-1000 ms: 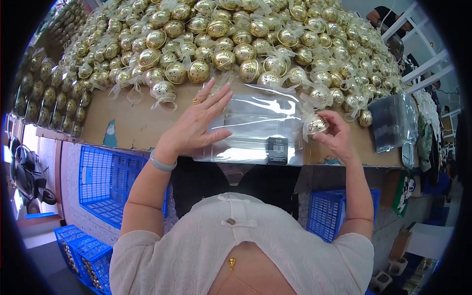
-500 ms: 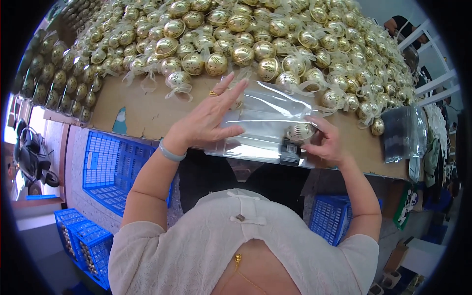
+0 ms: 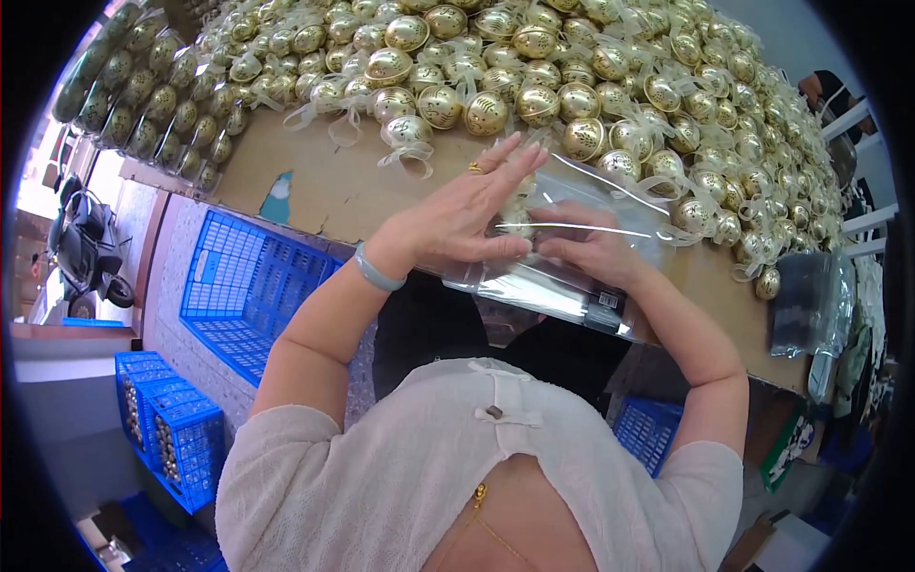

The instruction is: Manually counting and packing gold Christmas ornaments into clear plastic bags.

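Observation:
A clear plastic package (image 3: 534,284) lies at the near table edge, with a dark label (image 3: 602,310) at its lower right corner. My left hand (image 3: 467,212) rests at its left side, fingers stretched out and thumb apart. Partly covered by the film, my right hand (image 3: 599,246) reaches in toward the left, its fingers and thumb drawn together. Whatever these fingers hold is hidden. Between the hands a pale gold ornament (image 3: 518,214) shows under the plastic, partly blocked by my left hand. Beyond lies a heap of gold openwork ball ornaments (image 3: 486,112) with sheer ribbons.
Packed ornaments in clear packaging (image 3: 143,91) stand at the far left. Flat plastic packs (image 3: 805,300) lie at the right table end. Blue crates (image 3: 243,286) stand below the table. A scooter (image 3: 84,243) is outside at left; a person's arm (image 3: 824,88) shows far right.
My right hand has moved left across the package, close to my left hand. The ball ornament seen in it earlier is now out of sight. The view has shifted a little.

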